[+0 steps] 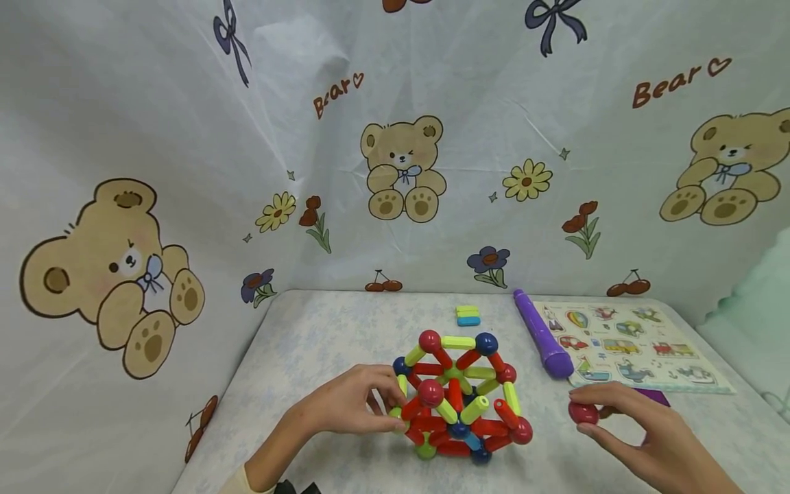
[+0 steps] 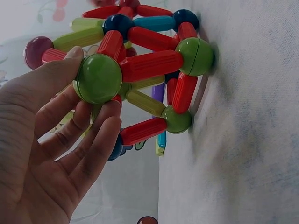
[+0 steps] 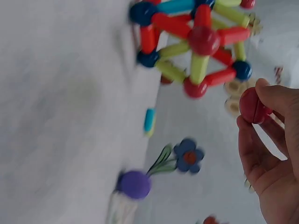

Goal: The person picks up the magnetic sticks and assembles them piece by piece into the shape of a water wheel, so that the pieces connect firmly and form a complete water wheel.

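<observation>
A rounded frame of magnetic rods and balls [image 1: 455, 384] in red, yellow-green and blue stands on the table. My left hand [image 1: 358, 400] is at its left side, thumb and fingers pinching a green ball [image 2: 99, 78] that joins several rods. To the right of the frame and apart from it, my right hand [image 1: 636, 425] pinches a loose red ball [image 3: 252, 105] between thumb and fingers. At the front of the frame, a yellow-green rod [image 1: 474, 410] and a red rod [image 1: 506, 414] point up with free upper ends.
Behind the frame lie short yellow-green and blue rods [image 1: 468, 316]. A purple microphone-shaped toy [image 1: 543, 334] rests at the right, beside a picture board [image 1: 642, 346] with vehicle drawings. A bear-printed curtain [image 1: 469, 137] hangs along the table's back edge.
</observation>
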The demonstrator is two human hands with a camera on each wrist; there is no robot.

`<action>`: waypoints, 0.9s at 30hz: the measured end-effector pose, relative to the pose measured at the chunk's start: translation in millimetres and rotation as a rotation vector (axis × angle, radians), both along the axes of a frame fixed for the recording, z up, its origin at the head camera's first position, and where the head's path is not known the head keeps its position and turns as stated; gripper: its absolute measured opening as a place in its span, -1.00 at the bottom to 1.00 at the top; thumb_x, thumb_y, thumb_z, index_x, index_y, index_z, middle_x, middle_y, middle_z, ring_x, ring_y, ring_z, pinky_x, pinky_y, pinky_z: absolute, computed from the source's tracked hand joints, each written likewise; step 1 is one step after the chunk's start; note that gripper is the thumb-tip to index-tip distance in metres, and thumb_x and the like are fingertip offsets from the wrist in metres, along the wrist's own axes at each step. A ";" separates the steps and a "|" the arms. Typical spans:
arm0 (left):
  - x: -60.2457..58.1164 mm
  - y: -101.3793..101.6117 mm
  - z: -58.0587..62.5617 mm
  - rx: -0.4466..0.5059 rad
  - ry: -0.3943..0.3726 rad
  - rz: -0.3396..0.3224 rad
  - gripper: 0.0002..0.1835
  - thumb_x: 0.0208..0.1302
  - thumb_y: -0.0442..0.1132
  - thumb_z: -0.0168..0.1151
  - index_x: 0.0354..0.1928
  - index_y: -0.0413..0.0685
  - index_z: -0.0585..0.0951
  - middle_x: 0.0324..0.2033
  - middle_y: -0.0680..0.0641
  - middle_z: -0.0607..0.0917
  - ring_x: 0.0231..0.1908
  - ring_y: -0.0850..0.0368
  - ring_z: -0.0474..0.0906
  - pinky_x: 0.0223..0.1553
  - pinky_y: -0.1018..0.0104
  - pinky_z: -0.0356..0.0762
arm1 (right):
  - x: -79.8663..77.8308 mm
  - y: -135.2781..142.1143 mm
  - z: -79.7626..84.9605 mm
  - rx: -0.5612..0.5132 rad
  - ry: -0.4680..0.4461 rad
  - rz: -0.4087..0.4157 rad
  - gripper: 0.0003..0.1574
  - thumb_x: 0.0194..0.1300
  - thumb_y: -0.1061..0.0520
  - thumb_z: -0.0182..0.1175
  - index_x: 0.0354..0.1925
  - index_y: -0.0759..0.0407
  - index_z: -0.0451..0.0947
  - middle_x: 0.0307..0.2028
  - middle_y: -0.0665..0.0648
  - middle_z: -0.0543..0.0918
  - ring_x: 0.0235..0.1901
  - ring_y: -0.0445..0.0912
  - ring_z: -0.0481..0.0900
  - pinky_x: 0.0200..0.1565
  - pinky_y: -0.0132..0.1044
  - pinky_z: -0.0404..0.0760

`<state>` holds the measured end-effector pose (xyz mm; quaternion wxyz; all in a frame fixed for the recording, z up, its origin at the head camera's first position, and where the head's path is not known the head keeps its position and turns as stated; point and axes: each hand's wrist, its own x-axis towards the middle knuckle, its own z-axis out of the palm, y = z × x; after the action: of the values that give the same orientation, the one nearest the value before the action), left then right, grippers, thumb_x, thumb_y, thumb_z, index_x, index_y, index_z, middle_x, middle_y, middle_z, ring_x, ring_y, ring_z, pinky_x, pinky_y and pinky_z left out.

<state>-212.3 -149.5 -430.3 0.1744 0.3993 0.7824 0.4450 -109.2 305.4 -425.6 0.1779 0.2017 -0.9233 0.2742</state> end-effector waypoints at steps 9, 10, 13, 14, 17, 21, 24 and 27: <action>-1.3 1.1 -0.1 -0.005 -0.010 -0.005 -0.85 0.33 -0.11 0.58 -0.12 0.15 0.80 -0.17 0.14 0.69 -0.22 0.31 0.68 -0.17 0.29 0.79 | -9.2 -64.3 33.9 -0.063 0.096 0.146 -0.16 0.00 0.33 0.69 0.21 -0.16 0.67 0.02 -0.17 0.77 -0.05 -0.30 0.72 -0.10 -0.50 0.70; -1.7 1.3 0.2 -0.006 -0.008 -0.006 -0.85 0.33 -0.11 0.58 -0.12 0.15 0.80 -0.17 0.15 0.69 -0.21 0.32 0.69 -0.17 0.29 0.79 | -10.6 -68.7 35.1 -0.070 0.103 0.160 -0.16 0.01 0.33 0.69 0.21 -0.16 0.68 0.03 -0.16 0.78 -0.02 -0.30 0.72 -0.07 -0.50 0.69; -3.0 1.4 0.9 -0.009 -0.001 -0.009 -0.84 0.33 -0.11 0.58 -0.11 0.15 0.79 -0.17 0.16 0.69 -0.21 0.32 0.68 -0.17 0.30 0.79 | -15.6 -79.0 36.8 -0.092 0.104 0.196 -0.20 0.06 0.31 0.67 0.23 -0.15 0.68 0.04 -0.15 0.78 0.02 -0.28 0.71 -0.03 -0.47 0.70; -3.2 1.3 1.1 -0.011 0.000 -0.008 -0.84 0.32 -0.11 0.58 -0.12 0.15 0.80 -0.18 0.16 0.68 -0.22 0.32 0.68 -0.17 0.30 0.79 | -17.3 -82.0 36.9 -0.099 0.096 0.205 -0.22 0.09 0.30 0.66 0.22 -0.16 0.68 0.04 -0.16 0.78 0.01 -0.29 0.71 -0.03 -0.45 0.71; -3.4 0.7 1.3 -0.017 -0.004 -0.004 -0.84 0.32 -0.11 0.58 -0.11 0.15 0.80 -0.18 0.16 0.68 -0.22 0.32 0.68 -0.18 0.30 0.79 | -22.3 -89.3 35.4 -0.132 0.067 0.248 -0.30 0.15 0.29 0.63 0.21 -0.10 0.69 0.02 -0.14 0.78 -0.03 -0.27 0.71 -0.06 -0.39 0.74; -2.5 -0.1 1.2 -0.020 -0.015 -0.001 -0.84 0.32 -0.11 0.58 -0.11 0.14 0.80 -0.18 0.17 0.68 -0.22 0.31 0.69 -0.17 0.30 0.79 | -27.5 -95.6 30.5 -0.170 0.038 0.294 -0.38 0.20 0.29 0.60 0.20 0.00 0.70 0.01 -0.12 0.79 -0.05 -0.25 0.70 -0.08 -0.37 0.75; -1.7 -0.3 1.5 -0.015 -0.020 -0.001 -0.84 0.32 -0.12 0.58 -0.12 0.14 0.80 -0.18 0.17 0.68 -0.22 0.32 0.68 -0.18 0.30 0.79 | -30.6 -97.6 27.3 -0.183 0.028 0.306 -0.41 0.22 0.30 0.58 0.19 -0.01 0.70 0.02 -0.12 0.78 -0.04 -0.25 0.69 -0.06 -0.36 0.74; -1.4 -0.5 2.2 -0.012 -0.014 0.001 -0.84 0.32 -0.12 0.58 -0.11 0.13 0.80 -0.18 0.17 0.68 -0.22 0.33 0.69 -0.18 0.30 0.79 | -32.7 -97.8 25.6 -0.194 0.021 0.309 -0.41 0.24 0.31 0.57 0.18 -0.04 0.70 0.02 -0.13 0.78 -0.04 -0.24 0.69 -0.06 -0.35 0.74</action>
<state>-213.7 -150.0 -428.2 0.1822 0.3948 0.7838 0.4434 -141.9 207.5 -400.1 0.1620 0.3261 -0.8486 0.3838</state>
